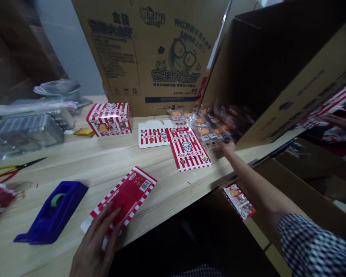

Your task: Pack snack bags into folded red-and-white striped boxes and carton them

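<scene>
Clear packs (209,127) with orange pieces are heaped beside the right hand (227,147), which is blurred; whether anything is gripped cannot be told. Under the left hand (95,238), a red box (132,192) with striped edges and a barcode is gripped, its near end partly hidden by the fingers.

My feed is dim and cool-toned; the pale worktop (112,154) reads brightest, while the inside of the open carton (265,69) and the area beneath the worktop sink to near-black. Soft glare glints on the clear trays (25,132). I see blur smearing the right fingers (223,148) and plastic packs (230,117), with upright lines leaning towards the frame's sides
</scene>
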`<state>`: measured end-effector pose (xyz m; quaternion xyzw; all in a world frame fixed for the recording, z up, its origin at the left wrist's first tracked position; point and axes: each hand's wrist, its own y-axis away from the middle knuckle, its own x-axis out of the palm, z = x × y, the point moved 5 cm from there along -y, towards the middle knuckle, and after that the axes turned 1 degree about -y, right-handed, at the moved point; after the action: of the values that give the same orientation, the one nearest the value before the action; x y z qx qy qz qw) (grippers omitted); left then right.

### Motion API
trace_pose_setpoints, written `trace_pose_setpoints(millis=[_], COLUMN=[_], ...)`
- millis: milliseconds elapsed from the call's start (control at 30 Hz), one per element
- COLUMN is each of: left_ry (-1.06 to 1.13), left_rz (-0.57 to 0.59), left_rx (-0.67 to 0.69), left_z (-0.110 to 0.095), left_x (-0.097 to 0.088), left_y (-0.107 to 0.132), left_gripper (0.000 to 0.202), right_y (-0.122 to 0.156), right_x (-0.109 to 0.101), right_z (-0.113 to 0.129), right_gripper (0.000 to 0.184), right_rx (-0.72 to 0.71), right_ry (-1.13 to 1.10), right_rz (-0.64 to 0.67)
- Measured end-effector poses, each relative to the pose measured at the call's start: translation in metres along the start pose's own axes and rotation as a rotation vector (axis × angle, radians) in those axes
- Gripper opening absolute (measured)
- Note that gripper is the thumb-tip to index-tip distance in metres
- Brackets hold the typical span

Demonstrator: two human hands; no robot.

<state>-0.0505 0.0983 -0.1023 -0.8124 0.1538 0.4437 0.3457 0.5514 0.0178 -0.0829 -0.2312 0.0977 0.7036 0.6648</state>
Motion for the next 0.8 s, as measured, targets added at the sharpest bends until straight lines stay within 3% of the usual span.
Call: trace_pose_setpoints(millis=[167,267,400,500,633,733,800], left_ry=[-0.034,-0.036,-0.03,0.036,0.176,0.208,0.197], left_rz=[-0.026,-0.035,0.002,-0.071,-0.134,-0.151,-0.2], left_rx=[0.036,0.039,0.049,0.059,0.021,0.063,0.061], left_z=[-0.002,0.002,-0.012,-0.046,-0.114,-0.162,-0.175], left_x=[-0.006,-0.005,0.0,-0.002,0.0,0.002,-0.002], left_y=[0.011,0.019,0.006,-0.018,-0.047,-0.057,-0.059], left_gripper=[0.042,0.039,0.043,0.047,0.067,0.095,0.1], right_y=[0.004,-0.001,-0.001,0.019,0.098,0.193,0.256], right_x=[0.028,0.033,0.019,-0.011,-0.055,-0.075,-0.079], right_z=[0.006,0.013,0.032,0.056,0.097,0.13,0.145], right_gripper=[0.039,0.035,0.027,0.017,0.028,0.027,0.018], right_rx=[0.043,0.091,0.1,0.022,-0.199,-0.5,-0.624], right_ry=[0.067,0.017,-0.126,-0.251,-0.426,-0.51,-0.509], right_rz=[0.087,0.164,0.267,0.296,0.369,0.512,0.659])
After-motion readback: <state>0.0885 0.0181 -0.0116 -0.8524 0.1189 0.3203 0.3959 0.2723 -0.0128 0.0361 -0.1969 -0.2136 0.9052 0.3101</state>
